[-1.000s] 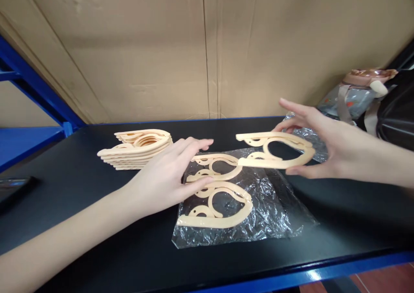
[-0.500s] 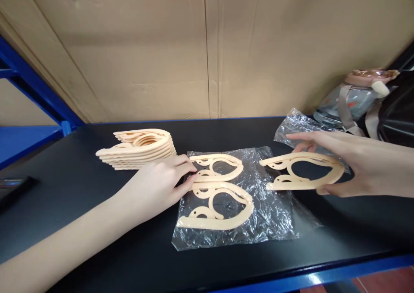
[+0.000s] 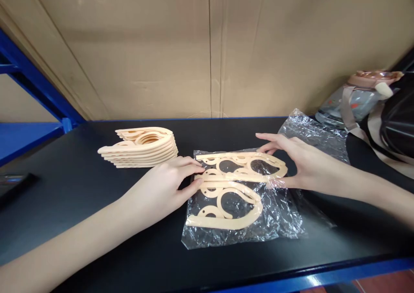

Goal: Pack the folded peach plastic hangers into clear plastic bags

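Note:
My left hand (image 3: pixel 176 178) is closed in a pinch at the left edge of a clear plastic bag (image 3: pixel 274 230), where the ends of two beige folding hangers meet. The lower hanger (image 3: pixel 239 224) lies folded within the bag. Another folded hanger (image 3: pixel 283 171) is in my right hand (image 3: pixel 296 161), gripped at its rounded end between thumb and fingers. It overlaps the upper hanger (image 3: pixel 211 172); which film layers lie above or below it is hard to make out. A stack of several matching hangers (image 3: pixel 145 148) stands left of the bag.
A second clear bag (image 3: pixel 310 131) lies behind my right hand. At the back right stands a water bottle (image 3: pixel 355 103) with a strap, beside a black object (image 3: pixel 399 116). Cardboard (image 3: pixel 145 51) backs the black tabletop (image 3: pixel 136 258); a blue frame (image 3: pixel 45 86) rises at left.
My right hand has moved left with its hanger, from the bag's right side to over the upper hanger. My left hand keeps its pinch at the bag's left edge.

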Tool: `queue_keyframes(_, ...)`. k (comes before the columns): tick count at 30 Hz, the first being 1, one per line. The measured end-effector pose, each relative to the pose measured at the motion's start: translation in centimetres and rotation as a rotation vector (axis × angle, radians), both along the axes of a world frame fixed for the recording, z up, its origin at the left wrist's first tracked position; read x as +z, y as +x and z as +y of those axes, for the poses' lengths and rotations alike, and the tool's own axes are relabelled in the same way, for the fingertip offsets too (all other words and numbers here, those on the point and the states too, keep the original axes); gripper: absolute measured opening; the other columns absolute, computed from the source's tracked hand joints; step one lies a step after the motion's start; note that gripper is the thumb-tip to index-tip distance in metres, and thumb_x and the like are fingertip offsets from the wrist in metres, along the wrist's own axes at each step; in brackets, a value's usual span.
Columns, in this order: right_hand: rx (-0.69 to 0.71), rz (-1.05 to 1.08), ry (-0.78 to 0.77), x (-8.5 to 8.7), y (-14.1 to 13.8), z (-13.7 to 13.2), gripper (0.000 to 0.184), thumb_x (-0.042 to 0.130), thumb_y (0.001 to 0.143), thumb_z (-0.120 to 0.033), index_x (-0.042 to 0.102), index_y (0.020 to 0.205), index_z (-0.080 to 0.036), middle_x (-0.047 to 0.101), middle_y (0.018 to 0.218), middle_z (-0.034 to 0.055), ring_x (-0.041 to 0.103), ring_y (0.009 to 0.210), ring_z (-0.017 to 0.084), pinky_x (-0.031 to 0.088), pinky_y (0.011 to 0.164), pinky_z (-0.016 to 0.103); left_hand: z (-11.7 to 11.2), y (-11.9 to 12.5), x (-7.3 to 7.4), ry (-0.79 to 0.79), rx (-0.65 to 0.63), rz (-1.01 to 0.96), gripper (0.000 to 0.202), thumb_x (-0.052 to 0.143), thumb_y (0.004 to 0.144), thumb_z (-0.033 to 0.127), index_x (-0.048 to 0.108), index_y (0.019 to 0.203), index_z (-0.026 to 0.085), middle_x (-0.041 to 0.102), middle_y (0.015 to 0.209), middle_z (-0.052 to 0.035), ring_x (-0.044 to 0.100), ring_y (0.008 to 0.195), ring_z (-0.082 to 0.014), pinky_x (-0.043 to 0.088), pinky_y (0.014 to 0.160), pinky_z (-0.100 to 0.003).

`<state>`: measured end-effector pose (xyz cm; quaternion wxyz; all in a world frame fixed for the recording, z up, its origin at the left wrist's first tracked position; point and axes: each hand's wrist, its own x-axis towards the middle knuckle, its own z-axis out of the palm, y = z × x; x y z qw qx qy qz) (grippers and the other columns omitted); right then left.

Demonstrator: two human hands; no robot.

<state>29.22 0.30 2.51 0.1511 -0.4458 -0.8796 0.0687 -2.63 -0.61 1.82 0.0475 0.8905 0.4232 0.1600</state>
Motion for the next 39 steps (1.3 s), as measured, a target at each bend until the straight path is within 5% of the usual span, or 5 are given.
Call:
queue_keyframes(11,-0.077,-0.023,0.024,-0.8,0.7,-0.2,0.083,0.066,0.079,-0.050,0.028,0.149,-0.025,0.070,0.113,0.0074,0.065,0.103,0.028,0.044,0.093,0.049,-0.3,0.3,-0.9,-0.033,0.186,-0.103,0.040,0.038,0.096,0.037,0.058,0.124,0.017,0.060,0.131,-0.0107,0.057,0.120,-0.0263,0.046,0.104,-0.047)
queue_keyframes(22,-0.169,0.129,0.031,-1.3,-1.7,0.2,0.071,0.066,0.080,-0.051,0.038,0.140,-0.025,0.072,0.102,0.0049,0.066,0.087,0.025,0.049,0.087,0.048,0.3,0.3,-1.0,-0.120,0.245,-0.193,0.044,0.042,0.094,0.040,0.056,0.129,0.017,0.065,0.126,-0.0093,0.062,0.115,-0.0270,0.050,0.099,-0.045)
queue_keyframes(28,-0.164,0.156,0.046,-1.6,-2.9,-0.3,0.061,0.064,0.084,-0.052,0.043,0.135,-0.026,0.073,0.089,0.0010,0.066,0.087,0.025,0.045,0.094,0.051,0.5,0.3,-1.1,-0.114,0.242,-0.198,0.040,0.044,0.094,0.037,0.057,0.128,0.018,0.067,0.123,-0.0077,0.063,0.111,-0.0251,0.050,0.098,-0.042)
queue_keyframes(39,-0.043,0.271,-0.012,-2.3,-2.4,0.1,0.055,0.062,0.087,-0.047,0.043,0.134,-0.028,0.074,0.088,-0.0016,0.069,0.085,0.019,0.053,0.087,0.039,2.1,0.5,-1.4,0.083,0.116,-0.069,0.027,0.044,0.100,0.030,0.067,0.106,0.016,0.067,0.101,-0.0045,0.063,0.094,-0.0221,0.051,0.082,-0.036)
